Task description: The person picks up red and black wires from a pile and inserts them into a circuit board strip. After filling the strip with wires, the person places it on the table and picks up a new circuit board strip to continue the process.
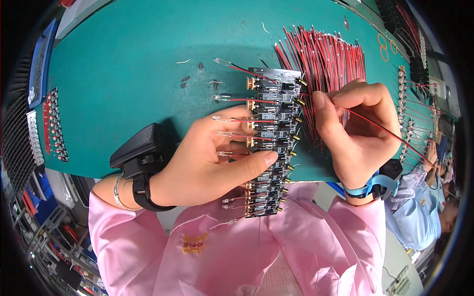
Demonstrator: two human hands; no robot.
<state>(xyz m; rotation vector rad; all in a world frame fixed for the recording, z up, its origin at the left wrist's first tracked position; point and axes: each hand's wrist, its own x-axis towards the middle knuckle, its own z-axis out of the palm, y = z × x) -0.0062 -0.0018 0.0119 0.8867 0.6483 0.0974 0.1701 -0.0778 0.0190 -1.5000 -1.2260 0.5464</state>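
Observation:
My left hand (pixel 195 165) grips a long black circuit board panel (pixel 274 130), thumb on its face and fingers behind. Several clear LEDs (pixel 223 119) on red and black leads stick out past the panel's left side, beside small copper coils (pixel 251 83). Along the right edge sit small brass-coloured parts (pixel 301 82). Close to that edge, my right hand (pixel 363 135) pinches a thin red wire (pixel 377 125) between thumb and forefinger. The wire's long end trails down to the right, across the hand; its tip near the board is hard to make out.
A thick bundle of red and black wires (pixel 326 52) lies behind my right hand on the green mat (pixel 123 64). Finished-looking board strips lie at the left (pixel 58 126) and right (pixel 402 98). Rubber bands (pixel 382 47) rest at the back right. A co-worker in blue (pixel 419 212) sits at the right.

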